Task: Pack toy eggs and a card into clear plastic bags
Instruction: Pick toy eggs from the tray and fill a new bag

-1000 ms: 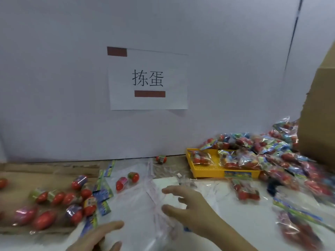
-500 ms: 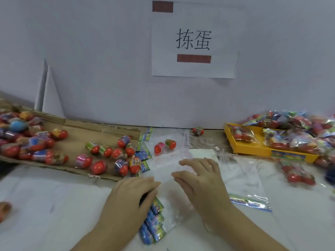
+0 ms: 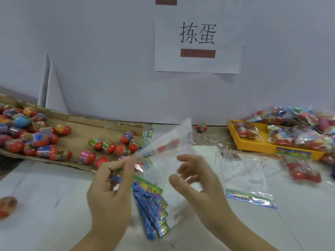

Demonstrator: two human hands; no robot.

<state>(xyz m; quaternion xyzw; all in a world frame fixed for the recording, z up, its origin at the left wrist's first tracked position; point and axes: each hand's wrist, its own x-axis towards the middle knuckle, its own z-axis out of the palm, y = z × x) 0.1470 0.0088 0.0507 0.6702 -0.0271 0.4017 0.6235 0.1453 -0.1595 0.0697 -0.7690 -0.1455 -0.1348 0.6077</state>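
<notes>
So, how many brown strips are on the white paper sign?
2: upper strip at the sign's top left; lower strip under the characters. More may lie out of frame.

Bare table (image 3: 45,192) lies open to you at near left, save one stray egg (image 3: 7,205) at the edge. Behind it the cardboard tray (image 3: 76,122) of eggs (image 3: 108,147) blocks the way. On the right, loose bags (image 3: 243,167), a yellow tray (image 3: 253,147) and packed bags (image 3: 304,127) crowd the surface. Straight ahead, the lifted bag (image 3: 168,140) your left hand (image 3: 108,189) pinches and the card stack (image 3: 150,200) stand in your path.
</notes>
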